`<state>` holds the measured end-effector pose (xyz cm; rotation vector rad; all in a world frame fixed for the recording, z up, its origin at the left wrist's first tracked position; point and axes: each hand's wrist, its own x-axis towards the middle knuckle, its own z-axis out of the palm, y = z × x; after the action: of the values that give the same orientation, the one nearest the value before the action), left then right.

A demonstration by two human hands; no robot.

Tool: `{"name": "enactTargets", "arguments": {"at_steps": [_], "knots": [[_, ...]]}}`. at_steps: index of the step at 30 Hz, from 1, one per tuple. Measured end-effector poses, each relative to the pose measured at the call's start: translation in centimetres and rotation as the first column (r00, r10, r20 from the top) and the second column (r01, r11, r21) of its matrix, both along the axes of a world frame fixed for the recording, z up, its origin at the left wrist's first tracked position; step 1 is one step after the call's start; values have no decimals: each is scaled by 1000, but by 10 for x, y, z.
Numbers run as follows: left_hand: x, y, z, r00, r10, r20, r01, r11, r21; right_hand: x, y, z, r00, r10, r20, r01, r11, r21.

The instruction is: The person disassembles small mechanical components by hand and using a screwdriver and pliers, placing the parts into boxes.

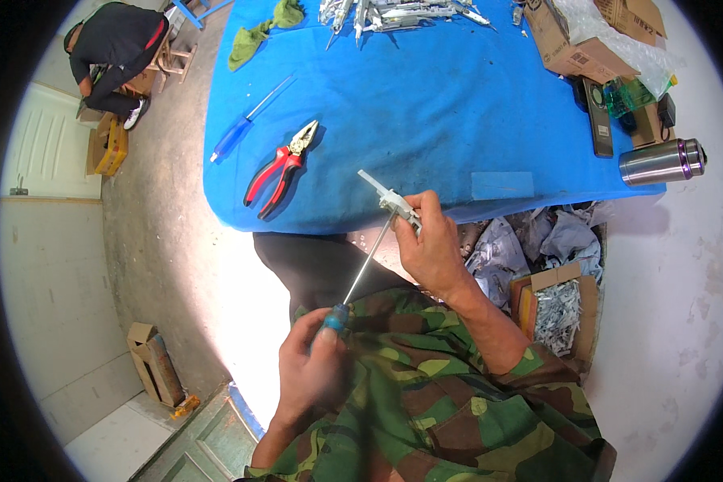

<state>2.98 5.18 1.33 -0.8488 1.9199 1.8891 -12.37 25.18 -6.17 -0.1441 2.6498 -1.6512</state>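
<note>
My left hand (307,365) is closed around the blue handle of a screwdriver (367,263). Its long metal shaft slants up to the right, and the tip meets a small grey-white part (391,201) with a flat, narrow strip sticking out. My right hand (432,251) pinches that part above the near edge of the blue-covered table (410,120). Fingers hide part of it, so its exact kind does not show. Left of it on the cloth lie red-and-black pliers (283,167) and a second screwdriver (245,124) with a blue handle.
At the far edge lies a pile of similar metal parts (398,14) near a green cloth (253,40). On the right are a steel flask (663,162), a phone (597,119) and a cardboard box (570,48). Beneath, a carton (558,313) holds metal pieces. A person (116,60) sits bent over, far left.
</note>
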Motion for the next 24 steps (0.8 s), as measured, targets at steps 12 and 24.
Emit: {"name": "enactTargets", "arguments": {"at_steps": [12,24], "knots": [[8,-2,-8,836,-513,-197,172,585,-793,-1,-3,3,999,-25,32,26,999,-20],[4,5,3,819,-549,-168,192,538,-821,0,0,-4,998,15,-67,-10,997,76]]}}
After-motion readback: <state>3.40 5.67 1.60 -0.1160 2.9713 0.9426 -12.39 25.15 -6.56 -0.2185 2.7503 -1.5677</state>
